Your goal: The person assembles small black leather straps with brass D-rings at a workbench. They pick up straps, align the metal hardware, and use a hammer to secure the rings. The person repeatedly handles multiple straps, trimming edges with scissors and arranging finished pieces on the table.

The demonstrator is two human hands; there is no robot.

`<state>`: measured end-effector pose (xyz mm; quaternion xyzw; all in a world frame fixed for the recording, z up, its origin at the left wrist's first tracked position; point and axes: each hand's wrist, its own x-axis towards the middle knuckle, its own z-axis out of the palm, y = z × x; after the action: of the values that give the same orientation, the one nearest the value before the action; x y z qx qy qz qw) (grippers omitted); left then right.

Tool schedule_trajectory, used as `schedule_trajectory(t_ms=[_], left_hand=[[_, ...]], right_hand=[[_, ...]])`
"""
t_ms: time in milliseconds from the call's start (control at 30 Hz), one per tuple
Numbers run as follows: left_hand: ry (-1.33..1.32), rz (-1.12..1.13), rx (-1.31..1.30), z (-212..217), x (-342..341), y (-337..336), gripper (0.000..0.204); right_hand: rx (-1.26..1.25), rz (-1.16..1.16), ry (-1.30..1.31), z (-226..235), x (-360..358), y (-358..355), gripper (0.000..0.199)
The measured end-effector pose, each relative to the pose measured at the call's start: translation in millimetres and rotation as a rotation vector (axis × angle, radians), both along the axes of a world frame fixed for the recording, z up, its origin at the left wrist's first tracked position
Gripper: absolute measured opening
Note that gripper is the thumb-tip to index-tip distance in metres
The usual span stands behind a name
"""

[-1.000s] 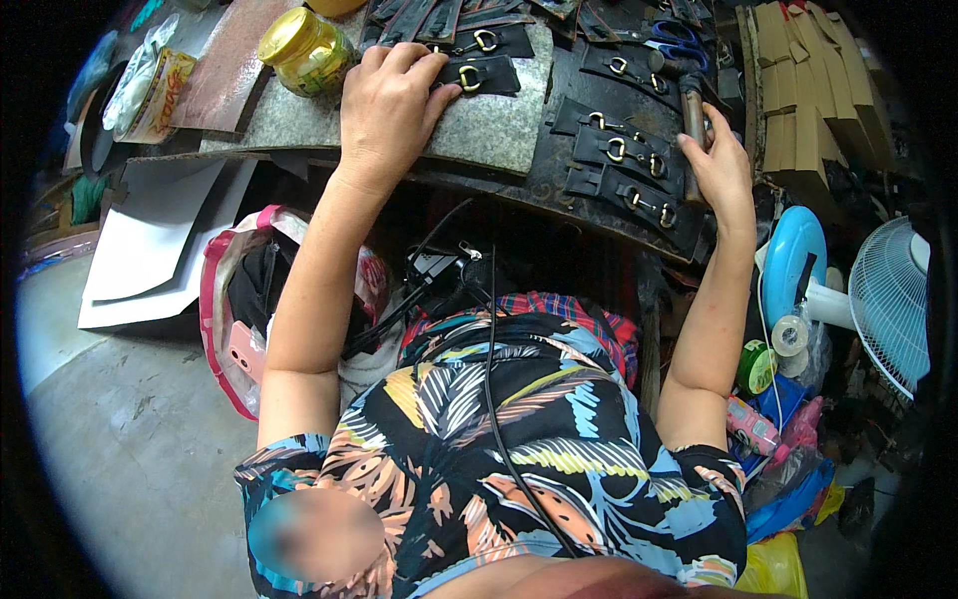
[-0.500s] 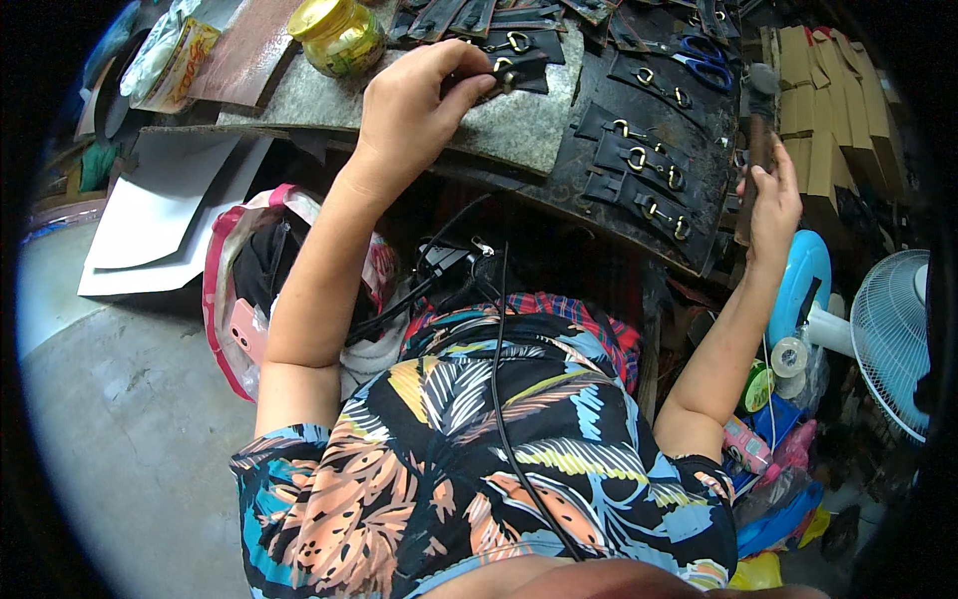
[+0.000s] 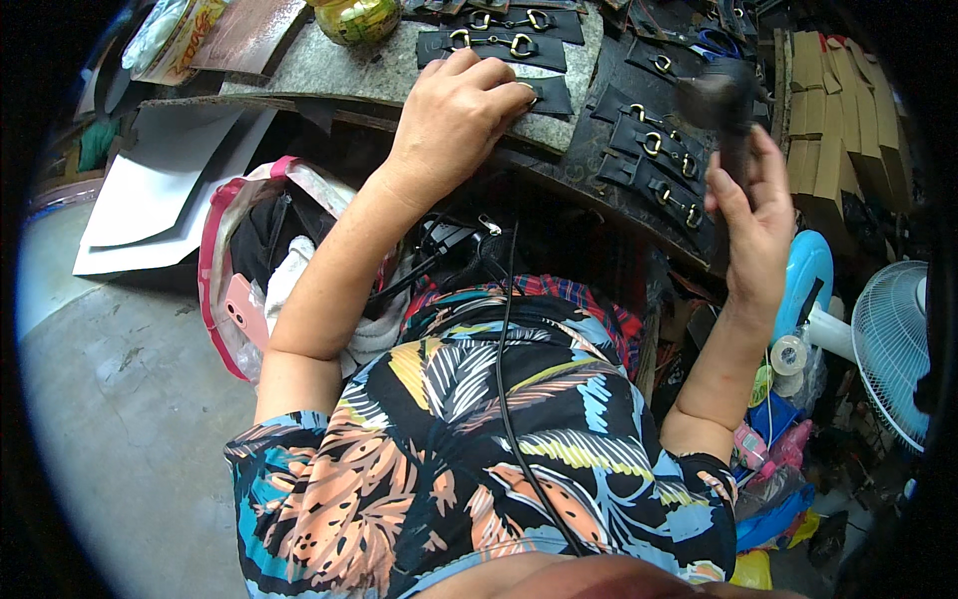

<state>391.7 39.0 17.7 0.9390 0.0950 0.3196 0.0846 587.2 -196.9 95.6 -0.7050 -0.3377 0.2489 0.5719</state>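
Under the left hand (image 3: 454, 120) lies a black leather strap piece (image 3: 547, 95) on the grey stone slab (image 3: 329, 70) of the desk; the fingers are curled down, their tips pressing on the piece's near end. Just beyond the knuckles sits another black strap with brass ring buckles (image 3: 489, 42), flat on the same slab. To the right of that hand, more buckled black straps (image 3: 654, 150) lie in rows on a dark board that slopes toward the person.

Over that board's right edge the right hand (image 3: 753, 215) is raised, its fingers wrapped around the handle of a dark tool (image 3: 720, 100), perhaps a hammer; the head is blurred, so its kind cannot be told for sure. Right of this hand stand stacked cardboard pieces (image 3: 823, 130), and below it a blue-and-white fan (image 3: 883, 339).

Beyond the left hand, at the slab's far edge, sits a yellow-green jar (image 3: 356, 17). Left of and below the left forearm are white sheets (image 3: 150, 200) and a pink-rimmed bag (image 3: 249, 280) on the floor.
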Motion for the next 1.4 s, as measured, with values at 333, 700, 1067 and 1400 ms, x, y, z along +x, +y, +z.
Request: schedule_trajectory(t_ms=[333, 700, 1067, 1400], left_hand=[[-0.045, 0.017, -0.007, -7.6, 0.9, -2.6, 0.019], [-0.078, 0.006, -0.015, -11.0, 2.5, -1.4, 0.017], [-0.063, 0.015, -0.026, -10.5, 2.0, -2.4, 0.02], [0.205, 0.087, -0.023, 15.8, -13.2, -3.2, 0.03]], right_hand=[[-0.164, 0.018, -0.938, -28.4, -24.8, 32.8, 0.047], [-0.162, 0.032, -1.1, -32.5, -40.0, 47.3, 0.055], [-0.16, 0.01, -1.057, -34.4, -39.9, 46.7, 0.05], [-0.127, 0.026, -0.838, -46.2, -30.7, 43.0, 0.053]])
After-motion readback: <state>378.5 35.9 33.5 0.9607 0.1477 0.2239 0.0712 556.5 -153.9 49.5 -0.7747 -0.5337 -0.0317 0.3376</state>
